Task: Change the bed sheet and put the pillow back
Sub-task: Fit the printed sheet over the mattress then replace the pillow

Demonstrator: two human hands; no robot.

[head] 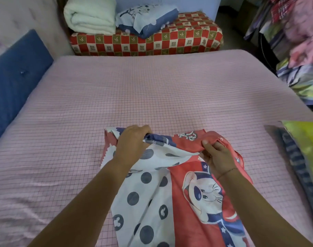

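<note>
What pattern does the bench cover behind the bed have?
The bench cover has red and cream checks; head view.

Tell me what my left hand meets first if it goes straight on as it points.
The left hand, gripping the red-white-blue cartoon-print sheet, points across the pink checked mattress cover; the way looks free until the red chequered bench, though depth is unclear.
</note>
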